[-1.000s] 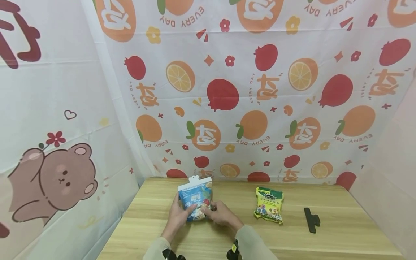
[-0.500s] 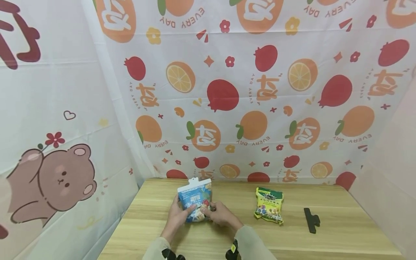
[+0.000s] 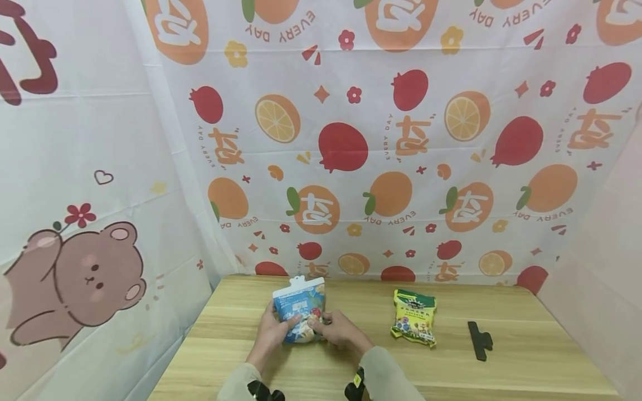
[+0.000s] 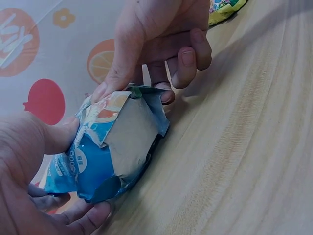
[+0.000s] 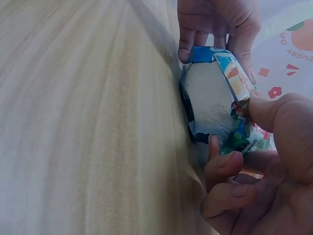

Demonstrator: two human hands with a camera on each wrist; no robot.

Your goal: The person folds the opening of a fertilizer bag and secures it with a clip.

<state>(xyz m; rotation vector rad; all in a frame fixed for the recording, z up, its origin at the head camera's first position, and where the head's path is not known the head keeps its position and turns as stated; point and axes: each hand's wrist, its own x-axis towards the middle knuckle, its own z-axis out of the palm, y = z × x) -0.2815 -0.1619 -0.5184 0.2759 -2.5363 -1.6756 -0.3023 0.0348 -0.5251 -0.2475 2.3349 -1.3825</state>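
Observation:
A blue snack bag (image 3: 300, 307) with fruit pictures stands tilted near the left of the table, a white bag clip (image 3: 299, 285) across its top edge. My left hand (image 3: 271, 334) grips the bag's left side, thumb on the front. On the other side my right hand (image 3: 345, 332) holds the lower right part, its thumb pressing the front and its other fingers bent. Both wrist views show the bag's pale, folded bottom (image 4: 132, 134) between the hands. Behind the bag, some fingers are hidden in the head view.
On the wooden table (image 3: 361, 367), a yellow and green packet (image 3: 414, 317) lies right of the hands. A black bag clip (image 3: 480, 341) lies farther right. A fruit-print curtain (image 3: 381, 139) hangs behind the table, and a bear-print cloth (image 3: 100, 184) on the left.
The bag's clipped top has dipped slightly in the head view. Both hands keep their hold on the bag. The packet and black clip lie as before.

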